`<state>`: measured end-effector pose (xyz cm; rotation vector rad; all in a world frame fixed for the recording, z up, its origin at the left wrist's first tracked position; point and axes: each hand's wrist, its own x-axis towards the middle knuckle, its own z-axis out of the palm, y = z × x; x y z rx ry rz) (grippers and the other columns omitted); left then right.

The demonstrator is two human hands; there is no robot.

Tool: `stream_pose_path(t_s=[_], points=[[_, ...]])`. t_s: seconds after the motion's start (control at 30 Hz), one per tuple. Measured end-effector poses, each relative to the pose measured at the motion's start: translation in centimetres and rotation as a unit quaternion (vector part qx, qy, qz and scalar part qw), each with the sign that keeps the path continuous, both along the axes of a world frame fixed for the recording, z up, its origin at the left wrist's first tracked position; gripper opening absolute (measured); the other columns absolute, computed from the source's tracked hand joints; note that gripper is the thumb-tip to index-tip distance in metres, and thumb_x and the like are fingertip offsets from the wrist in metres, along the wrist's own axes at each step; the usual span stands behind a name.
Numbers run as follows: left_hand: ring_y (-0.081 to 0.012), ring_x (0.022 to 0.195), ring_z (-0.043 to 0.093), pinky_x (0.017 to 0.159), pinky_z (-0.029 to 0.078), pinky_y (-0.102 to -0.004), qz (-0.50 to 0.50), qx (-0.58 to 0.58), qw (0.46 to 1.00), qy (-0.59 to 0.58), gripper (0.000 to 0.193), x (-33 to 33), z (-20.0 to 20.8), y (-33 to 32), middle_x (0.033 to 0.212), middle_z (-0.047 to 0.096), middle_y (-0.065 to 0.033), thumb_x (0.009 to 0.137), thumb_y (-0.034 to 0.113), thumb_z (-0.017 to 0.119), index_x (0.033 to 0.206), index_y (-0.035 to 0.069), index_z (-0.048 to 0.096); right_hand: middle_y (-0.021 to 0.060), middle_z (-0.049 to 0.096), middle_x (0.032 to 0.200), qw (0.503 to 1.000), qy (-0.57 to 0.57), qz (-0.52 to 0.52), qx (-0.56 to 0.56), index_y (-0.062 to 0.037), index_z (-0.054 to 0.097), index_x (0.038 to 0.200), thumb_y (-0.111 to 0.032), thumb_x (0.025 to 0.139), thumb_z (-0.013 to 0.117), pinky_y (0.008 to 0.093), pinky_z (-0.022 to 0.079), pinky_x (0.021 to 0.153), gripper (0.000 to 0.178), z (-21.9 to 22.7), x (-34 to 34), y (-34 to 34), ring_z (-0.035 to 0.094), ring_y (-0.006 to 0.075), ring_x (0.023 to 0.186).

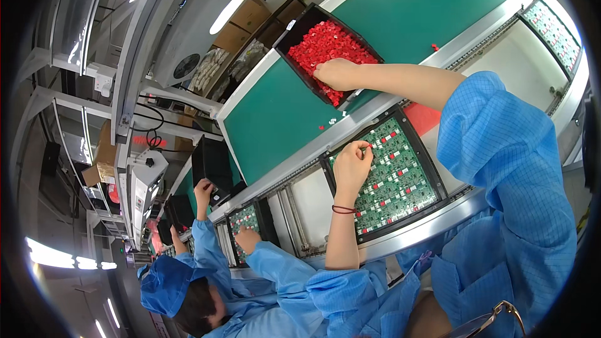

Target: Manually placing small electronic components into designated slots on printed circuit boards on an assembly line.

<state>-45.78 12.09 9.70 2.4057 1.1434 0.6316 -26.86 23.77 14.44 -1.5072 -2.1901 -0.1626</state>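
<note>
My left hand [352,166], with a dark red band at the wrist, is over the upper left part of a green circuit board panel [400,178]. Its thumb and forefinger are pinched close to the board; whatever is between them is too small to make out. Small red and white connectors dot the panel, which sits in a black frame [428,164]. My right hand [338,75] reaches into a black bin [299,30] heaped with small red connectors [322,44]. Those fingers are bent together at the pile, their tips partly hidden.
The bin stands on a green work surface [269,122] beyond the conveyor rail [294,163]. Loose red and white pieces [332,121] lie near it. At left, a co-worker in a blue cap [169,285] handles another framed board [243,220]. A further board [554,31] is at far right.
</note>
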Motion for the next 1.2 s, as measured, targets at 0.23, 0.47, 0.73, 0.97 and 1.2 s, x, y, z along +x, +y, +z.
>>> stream_pose_path(t_s=[0.23,0.47,0.73,0.97,1.2], points=[[-0.0089,0.043,0.042,0.045,0.035,-0.0250,-0.012,-0.030,0.999,-0.018,0.013,-0.2,-0.1,0.6,0.048,0.046,-0.0009,0.075,0.013,0.062,0.082,0.001,0.064,0.0179,0.056,0.091,1.000,-0.005,0.004,0.028,0.0029,0.057,0.085,-0.001,0.072,0.053,0.0422,0.048,0.069,0.014,-0.1,-0.1,0.2,0.059,0.0333,0.084],[-0.0129,0.043,0.044,0.046,0.036,-0.0274,-0.022,-0.018,1.000,-0.010,0.014,-1.0,-0.5,0.8,0.048,0.048,-0.0036,0.076,0.015,0.061,0.082,0.002,0.064,0.0177,0.050,0.094,0.997,0.058,-0.013,0.051,0.0014,0.051,0.091,0.000,0.073,0.051,0.0439,0.047,0.068,0.018,0.2,-0.7,-0.5,0.057,0.0341,0.081],[-0.0213,0.047,0.052,0.046,0.039,-0.0330,-0.020,0.049,0.998,-0.016,0.012,-2.6,-3.7,2.5,0.052,0.054,-0.0076,0.076,0.016,0.062,0.078,0.005,0.064,0.0160,0.051,0.100,0.979,0.169,0.030,0.114,0.0019,0.060,0.092,-0.002,0.078,0.047,0.0405,0.045,0.076,0.020,-1.7,-0.2,-3.0,0.056,0.0333,0.086],[-0.0212,0.049,0.054,0.048,0.040,-0.0322,-0.019,0.080,0.997,-0.005,0.013,-2.7,-6.7,4.7,0.057,0.056,-0.0096,0.078,0.016,0.060,0.081,0.004,0.065,0.0050,0.052,0.090,0.943,0.332,0.011,0.031,-0.0028,0.061,0.087,-0.005,0.078,0.061,0.0245,0.051,0.063,0.010,-6.0,2.3,-16.8,0.056,0.0131,0.079],[-0.0276,0.061,0.055,0.056,0.043,-0.0355,-0.017,0.025,0.999,0.040,0.010,-1.3,-6.3,4.9,0.068,0.056,-0.0090,0.079,0.014,0.059,0.080,0.005,0.063,0.0068,0.050,0.089,0.864,0.495,-0.068,-0.062,0.0006,0.061,0.088,0.006,0.077,0.059,0.0233,0.052,0.066,0.013,-11.7,2.6,-24.8,0.057,0.0146,0.080]])
